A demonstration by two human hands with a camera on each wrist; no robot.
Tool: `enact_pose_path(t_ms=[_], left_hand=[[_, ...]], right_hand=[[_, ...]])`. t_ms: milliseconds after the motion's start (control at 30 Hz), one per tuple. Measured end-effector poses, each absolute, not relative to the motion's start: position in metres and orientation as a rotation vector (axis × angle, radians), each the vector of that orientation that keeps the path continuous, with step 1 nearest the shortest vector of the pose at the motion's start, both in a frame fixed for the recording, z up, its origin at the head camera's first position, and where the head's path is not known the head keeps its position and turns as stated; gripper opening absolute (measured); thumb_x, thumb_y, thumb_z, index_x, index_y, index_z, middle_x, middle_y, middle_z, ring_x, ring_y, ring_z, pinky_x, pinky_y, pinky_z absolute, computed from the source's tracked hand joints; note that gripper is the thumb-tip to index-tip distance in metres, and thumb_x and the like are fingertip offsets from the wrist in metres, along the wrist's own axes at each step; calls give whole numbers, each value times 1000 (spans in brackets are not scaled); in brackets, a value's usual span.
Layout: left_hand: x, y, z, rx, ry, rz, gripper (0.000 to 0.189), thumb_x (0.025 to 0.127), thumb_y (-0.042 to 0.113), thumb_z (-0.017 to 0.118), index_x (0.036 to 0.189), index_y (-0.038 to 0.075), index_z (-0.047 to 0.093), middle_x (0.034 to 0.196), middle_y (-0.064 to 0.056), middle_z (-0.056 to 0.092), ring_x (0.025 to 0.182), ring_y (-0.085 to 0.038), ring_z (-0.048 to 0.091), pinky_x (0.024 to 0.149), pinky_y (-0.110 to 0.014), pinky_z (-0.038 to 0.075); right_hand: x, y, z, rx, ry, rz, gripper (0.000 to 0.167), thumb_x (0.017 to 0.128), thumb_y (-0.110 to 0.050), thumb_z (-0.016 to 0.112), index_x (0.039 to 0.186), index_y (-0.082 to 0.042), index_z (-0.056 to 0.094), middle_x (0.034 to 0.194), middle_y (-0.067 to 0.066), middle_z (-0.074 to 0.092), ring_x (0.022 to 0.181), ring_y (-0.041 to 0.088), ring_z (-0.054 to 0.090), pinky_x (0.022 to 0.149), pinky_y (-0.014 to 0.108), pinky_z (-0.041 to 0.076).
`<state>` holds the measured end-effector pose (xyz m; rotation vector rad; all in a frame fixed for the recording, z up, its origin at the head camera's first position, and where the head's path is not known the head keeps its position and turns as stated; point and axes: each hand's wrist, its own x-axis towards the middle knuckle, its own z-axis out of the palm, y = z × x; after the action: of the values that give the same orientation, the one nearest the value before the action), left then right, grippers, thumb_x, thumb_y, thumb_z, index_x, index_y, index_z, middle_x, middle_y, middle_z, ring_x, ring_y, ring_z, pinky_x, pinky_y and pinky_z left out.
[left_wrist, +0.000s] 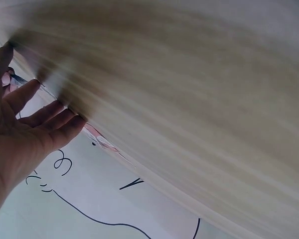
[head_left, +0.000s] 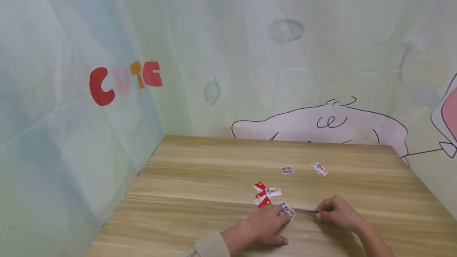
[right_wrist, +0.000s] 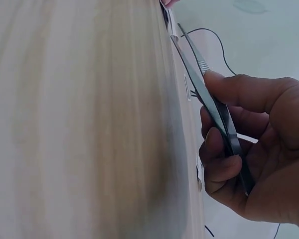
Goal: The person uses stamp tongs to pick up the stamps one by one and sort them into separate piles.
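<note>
My right hand (head_left: 340, 212) pinches a pair of metal tweezers (right_wrist: 214, 112) between thumb and fingers. In the right wrist view the tweezers' two tips stand apart. They point left, at the edge of a grey-violet stamp (head_left: 288, 212) in the head view. My left hand (head_left: 264, 225) lies palm down on the table with fingers extended, its fingertips pressing by that stamp, and a second stamp's corner peeks out behind it. Just past the left fingers are several red-and-white stamps (head_left: 263, 201), overlapped by a pale stamp (head_left: 274, 192).
Farther back on the wood-grain table (head_left: 200, 169) lie a single grey-violet stamp (head_left: 287, 170) and, to its right, overlapping pale stamps (head_left: 320, 168). A printed cloth backdrop (head_left: 232, 58) rises along the table's back and left sides.
</note>
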<state>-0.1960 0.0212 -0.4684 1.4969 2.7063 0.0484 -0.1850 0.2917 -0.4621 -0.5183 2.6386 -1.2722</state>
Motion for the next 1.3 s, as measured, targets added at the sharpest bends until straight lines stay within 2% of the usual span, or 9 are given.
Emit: enact_pose_path(t_ms=[400,900,1067,1300], left_hand=[[-195,21,-468,1476,2716,45,64,83,54,61,135,18,49,131,-7,45,118,-17,44,98,-28,35],[-195,22,-465,1445,2705,52,63,83,54,61,134,20,50,133,-7,44,119,-17,43,98,-28,34],[-194,22,-463,1522,2711,13,58,82,53,63,129,20,54,128,-5,48,115,-16,46,96,-27,36],[-195,17,-459,1558,2769,-56,53,79,55,64,121,23,58,115,0,52,106,-11,49,86,-27,42]], right_hand=[[-185,292,-463,-511,2529,-1316,18,78,-8,69,90,6,67,80,5,65,68,9,53,60,24,44],[-188,289,-464,-577,2608,-1303,8,81,-9,68,84,-2,69,75,-2,63,64,7,50,58,24,41],[-183,295,-461,-609,2620,-1325,5,81,-7,66,83,-3,68,74,-2,63,64,6,51,57,24,43],[-179,302,-460,-597,2622,-1382,9,82,-9,66,85,-1,68,76,0,64,67,9,54,60,25,45]])
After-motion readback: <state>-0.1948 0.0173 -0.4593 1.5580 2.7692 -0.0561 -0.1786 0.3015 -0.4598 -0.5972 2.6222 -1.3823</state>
